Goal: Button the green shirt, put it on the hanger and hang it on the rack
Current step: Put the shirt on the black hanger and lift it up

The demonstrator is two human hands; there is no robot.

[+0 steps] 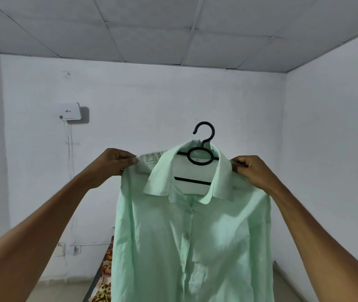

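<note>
While both forearms reach up and forward from the lower corners of the head view, the green shirt point(186, 232) hangs between them at arm's length, held up in the air in front of the far wall. Its front faces the camera, with the placket running down the middle and several pale buttons showing along it; whether every button is fastened cannot be told, and the collar lies open at the neck. The left hand point(110, 164) pinches the shirt's shoulder seam on the left side, fingers curled tight on the fabric. The right hand point(250, 171) grips the opposite shoulder in the same way, thumb and fingers closed on the cloth just beside the collar tip. Inside the neck opening sits the black hanger point(199, 156): its oval ring and two straight bars show behind the collar, and its hook rises free above the shirt, caught on nothing. Below and behind the shirt's left edge a strip of patterned red and yellow fabric point(105, 277) shows, low down near the floor. Farther back, a white box point(70, 111) is mounted on the white wall point(151, 94), thin cables trailing down from it. A tiled white ceiling point(151, 29) spans the top.
</note>
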